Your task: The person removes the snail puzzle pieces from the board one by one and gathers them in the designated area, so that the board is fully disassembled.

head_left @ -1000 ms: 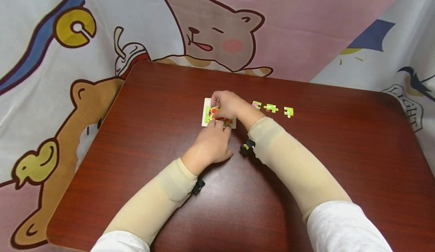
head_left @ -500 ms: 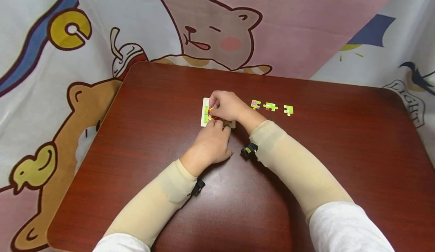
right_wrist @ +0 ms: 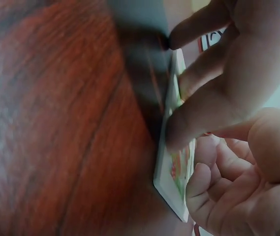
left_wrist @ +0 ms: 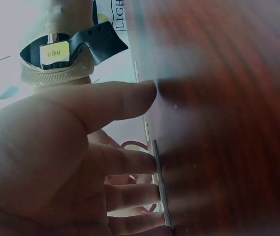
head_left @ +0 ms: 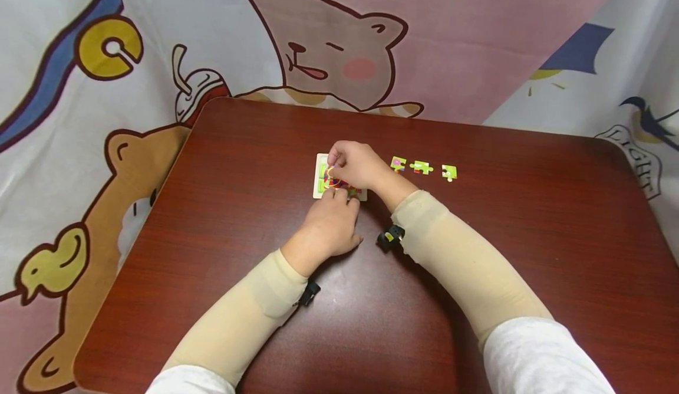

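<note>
A small jigsaw puzzle board (head_left: 316,191) with a pale border and a colourful green and red picture lies on the table. My left hand (head_left: 330,224) rests its straight fingertips on the board's near edge, thumb stretched out over the table. Above the board, my right hand (head_left: 359,164) has curled fingers and pinches a puzzle piece (head_left: 329,174) with red and yellow curves, mostly hidden by thumb and fingers. In the right wrist view, the board (right_wrist: 165,172) lies flat beneath both hands, with left fingers (right_wrist: 189,115) on its border and the curled right fingers (right_wrist: 199,184) close beside it.
Three loose green puzzle pieces lie in a row right of the board: one with a pink spot (head_left: 398,163), a middle one (head_left: 421,167) and a right one (head_left: 449,173). A cartoon-printed cloth (head_left: 456,58) hangs behind the brown table (head_left: 254,146).
The pinched puzzle piece has turned slightly under the right fingers and shifted a little left. The left hand has stayed in place on the board's edge.
</note>
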`<move>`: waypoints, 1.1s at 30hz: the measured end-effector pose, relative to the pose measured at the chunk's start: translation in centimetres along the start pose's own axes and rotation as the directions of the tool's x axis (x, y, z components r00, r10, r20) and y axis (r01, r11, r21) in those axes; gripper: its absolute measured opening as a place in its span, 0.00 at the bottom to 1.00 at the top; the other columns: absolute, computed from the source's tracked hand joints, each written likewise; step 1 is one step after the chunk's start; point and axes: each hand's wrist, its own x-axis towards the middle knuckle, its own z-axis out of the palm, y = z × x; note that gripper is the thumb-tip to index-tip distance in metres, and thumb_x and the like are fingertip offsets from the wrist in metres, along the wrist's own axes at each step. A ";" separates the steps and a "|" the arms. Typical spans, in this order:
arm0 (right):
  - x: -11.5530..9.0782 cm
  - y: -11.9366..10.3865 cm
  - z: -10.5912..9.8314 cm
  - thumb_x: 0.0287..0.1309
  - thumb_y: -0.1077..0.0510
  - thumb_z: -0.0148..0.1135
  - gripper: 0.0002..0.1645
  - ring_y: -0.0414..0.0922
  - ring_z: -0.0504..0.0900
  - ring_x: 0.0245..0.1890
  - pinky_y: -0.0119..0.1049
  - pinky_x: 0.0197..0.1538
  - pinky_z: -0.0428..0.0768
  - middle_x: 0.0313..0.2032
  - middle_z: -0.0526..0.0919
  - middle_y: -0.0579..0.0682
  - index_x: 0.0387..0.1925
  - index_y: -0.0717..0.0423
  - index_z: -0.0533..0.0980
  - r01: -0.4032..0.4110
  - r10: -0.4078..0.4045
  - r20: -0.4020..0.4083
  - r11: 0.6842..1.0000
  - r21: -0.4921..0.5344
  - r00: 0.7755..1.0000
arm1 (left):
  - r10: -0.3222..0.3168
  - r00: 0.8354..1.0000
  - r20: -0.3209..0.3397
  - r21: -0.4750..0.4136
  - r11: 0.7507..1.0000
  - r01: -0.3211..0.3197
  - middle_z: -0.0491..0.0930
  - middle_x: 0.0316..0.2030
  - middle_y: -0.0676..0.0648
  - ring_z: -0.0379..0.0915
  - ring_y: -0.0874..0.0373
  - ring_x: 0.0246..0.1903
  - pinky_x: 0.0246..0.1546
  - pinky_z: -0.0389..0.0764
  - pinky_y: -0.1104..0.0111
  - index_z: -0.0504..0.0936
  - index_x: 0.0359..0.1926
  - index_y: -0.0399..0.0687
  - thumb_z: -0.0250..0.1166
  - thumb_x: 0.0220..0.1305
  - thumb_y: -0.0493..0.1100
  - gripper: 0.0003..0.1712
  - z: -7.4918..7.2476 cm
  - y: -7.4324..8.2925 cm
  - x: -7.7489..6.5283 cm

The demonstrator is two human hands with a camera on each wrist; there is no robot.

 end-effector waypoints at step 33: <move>-6.8 7.6 -7.6 0.58 0.67 0.71 0.07 0.43 0.76 0.29 0.38 0.36 0.72 0.29 0.85 0.50 0.40 0.63 0.83 -0.162 0.163 0.032 0.987 -0.017 0.986 | -0.019 1.000 -0.001 -0.048 0.999 0.019 0.69 0.72 0.36 0.66 0.36 0.70 0.64 0.78 0.51 0.73 0.73 0.39 0.71 0.67 0.64 0.45 -0.1 0.1 -0.3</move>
